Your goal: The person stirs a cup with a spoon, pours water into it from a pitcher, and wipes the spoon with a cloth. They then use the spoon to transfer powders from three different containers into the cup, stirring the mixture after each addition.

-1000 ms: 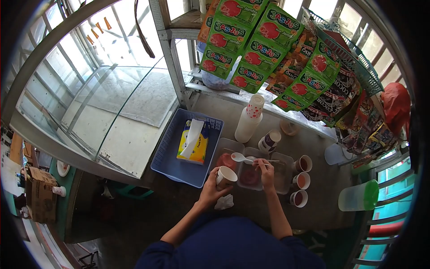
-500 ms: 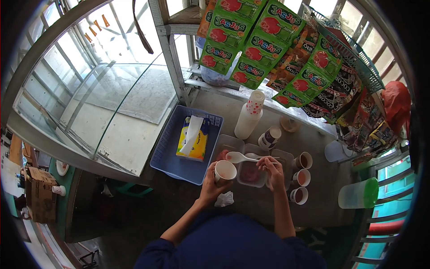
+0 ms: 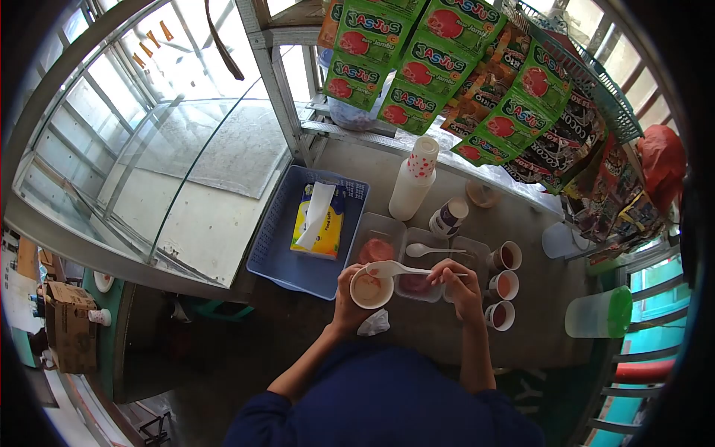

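Observation:
My left hand [image 3: 345, 304] is wrapped round a paper cup [image 3: 372, 290] with something pale pinkish inside. A white spoon [image 3: 395, 270] is pinched in my right hand [image 3: 459, 286], its bowl over the cup's far rim. Just beyond the cup stands a clear container [image 3: 377, 225] with a pink mass [image 3: 376, 251] in it. Beside it are two more clear containers, partly behind my right hand and the spoon. A second white spoon [image 3: 426, 250] lies across the middle one.
Three filled cups [image 3: 509, 256] stand at the right of the containers. Behind are stacked cups [image 3: 412, 186] and another cup stack [image 3: 449, 217]. A blue basket [image 3: 261, 257] holds a tissue pack [image 3: 319, 223]. Crumpled tissue [image 3: 374, 322] lies near me; sachets [image 3: 436, 63] hang above.
My right hand and its spoon have moved slightly, bringing the spoon's bowl over the cup. The cup is tilted more toward the camera. The view has shifted a little.

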A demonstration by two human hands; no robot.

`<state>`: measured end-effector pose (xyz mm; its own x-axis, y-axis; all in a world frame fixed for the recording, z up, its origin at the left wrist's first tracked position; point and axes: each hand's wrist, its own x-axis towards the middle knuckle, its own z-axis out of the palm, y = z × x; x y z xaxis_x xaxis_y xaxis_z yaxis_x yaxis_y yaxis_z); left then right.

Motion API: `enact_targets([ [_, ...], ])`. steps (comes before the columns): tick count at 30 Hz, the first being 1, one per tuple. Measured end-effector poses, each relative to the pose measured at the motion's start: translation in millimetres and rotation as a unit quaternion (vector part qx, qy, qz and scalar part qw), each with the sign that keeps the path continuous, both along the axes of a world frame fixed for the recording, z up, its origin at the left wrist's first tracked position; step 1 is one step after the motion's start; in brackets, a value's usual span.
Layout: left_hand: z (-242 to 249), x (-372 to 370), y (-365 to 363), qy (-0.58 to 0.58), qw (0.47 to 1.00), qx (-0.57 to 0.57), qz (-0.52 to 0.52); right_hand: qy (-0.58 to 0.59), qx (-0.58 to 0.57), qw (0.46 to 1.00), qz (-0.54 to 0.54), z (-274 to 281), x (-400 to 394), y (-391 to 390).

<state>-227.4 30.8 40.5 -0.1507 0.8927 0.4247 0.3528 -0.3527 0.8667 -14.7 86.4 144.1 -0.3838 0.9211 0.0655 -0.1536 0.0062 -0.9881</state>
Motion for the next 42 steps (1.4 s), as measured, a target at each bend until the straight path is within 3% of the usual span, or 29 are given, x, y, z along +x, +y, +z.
enact_targets([
  [18,2,3,-2,-0.017,1.000,0.001,0.016,-0.006,-0.007,1.000,0.008,-1,1,1],
  [24,0,3,-2,0.026,0.999,0.000,0.025,-0.014,-0.002,1.000,0.015,0,-1,0],
  [36,26,0,-7,-0.040,0.994,-0.102,0.006,-0.019,0.022,0.998,0.063,3,-3,-2],
  [38,31,0,-14,-0.045,0.995,-0.090,-0.003,0.072,-0.044,0.991,0.102,0,-2,-5],
  [42,34,-6,-27,-0.042,0.994,-0.102,-0.009,0.023,-0.045,0.996,0.079,0,-8,-14],
])
